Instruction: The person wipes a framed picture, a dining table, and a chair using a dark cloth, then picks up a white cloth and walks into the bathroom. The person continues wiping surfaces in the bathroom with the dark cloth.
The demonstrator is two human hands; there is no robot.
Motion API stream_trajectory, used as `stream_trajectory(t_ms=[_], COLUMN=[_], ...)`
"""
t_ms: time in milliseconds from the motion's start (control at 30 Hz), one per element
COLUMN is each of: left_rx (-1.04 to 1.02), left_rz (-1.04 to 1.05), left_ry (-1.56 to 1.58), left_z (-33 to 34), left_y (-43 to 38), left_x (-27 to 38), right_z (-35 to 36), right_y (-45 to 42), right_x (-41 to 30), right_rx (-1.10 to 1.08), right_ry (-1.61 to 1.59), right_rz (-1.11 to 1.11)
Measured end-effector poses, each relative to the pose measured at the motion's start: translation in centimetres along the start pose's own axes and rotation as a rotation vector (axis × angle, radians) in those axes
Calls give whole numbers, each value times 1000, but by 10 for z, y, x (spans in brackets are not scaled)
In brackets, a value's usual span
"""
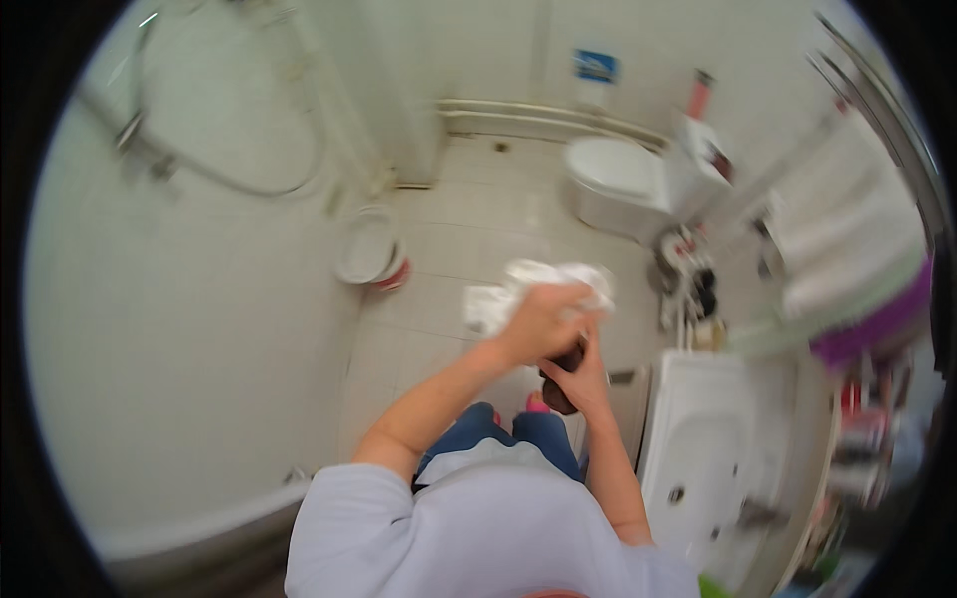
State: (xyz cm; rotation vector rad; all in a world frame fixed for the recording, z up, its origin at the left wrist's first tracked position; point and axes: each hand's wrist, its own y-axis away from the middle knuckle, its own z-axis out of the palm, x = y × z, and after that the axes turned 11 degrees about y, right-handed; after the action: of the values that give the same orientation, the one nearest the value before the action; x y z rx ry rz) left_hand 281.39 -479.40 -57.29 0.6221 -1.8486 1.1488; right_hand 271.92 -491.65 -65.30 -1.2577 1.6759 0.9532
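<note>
Both my hands are together in front of me, above the tiled floor. My left hand (549, 318) is closed on a crumpled white cloth or paper (492, 306), which spreads out beyond my fingers. Just beside it, my right hand (587, 377) grips a dark brown object (557, 395); blur and my fingers hide what kind it is. The lower end of that object hangs out below my right palm. The fingertips of my right hand reach up to the white material, and I cannot tell whether they hold it too.
A white toilet (617, 168) with its lid down stands ahead to the right. White buckets (366, 250) are by the left wall. A washbasin (695, 437) lies close on my right, with towels (852, 217) hanging beyond it. A shower hose (224, 183) loops at the left.
</note>
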Motion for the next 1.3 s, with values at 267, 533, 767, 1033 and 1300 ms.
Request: stream_trajectory(t_ms=[267, 533, 767, 1033, 1300], left_rx=[-4, -113, -111, 476, 1081], left_rz=[-137, -500, -548, -827, -823], left_ry=[194, 166, 363, 282, 306], left_z=[4, -63, -67, -193, -271], left_y=[-39, 31, 27, 66, 115], left_x=[-4, -129, -204, -266, -264], right_z=[-23, -35, 26, 119, 266], right_y=[-74, -127, -187, -291, -309], right_x=[21, -51, -84, -70, -3], right_rx=[-140, -213, -323, -590, -611], right_ry=[-16, -828, -883, -754, -564], right_rz=[-116, 107, 322, 479, 867])
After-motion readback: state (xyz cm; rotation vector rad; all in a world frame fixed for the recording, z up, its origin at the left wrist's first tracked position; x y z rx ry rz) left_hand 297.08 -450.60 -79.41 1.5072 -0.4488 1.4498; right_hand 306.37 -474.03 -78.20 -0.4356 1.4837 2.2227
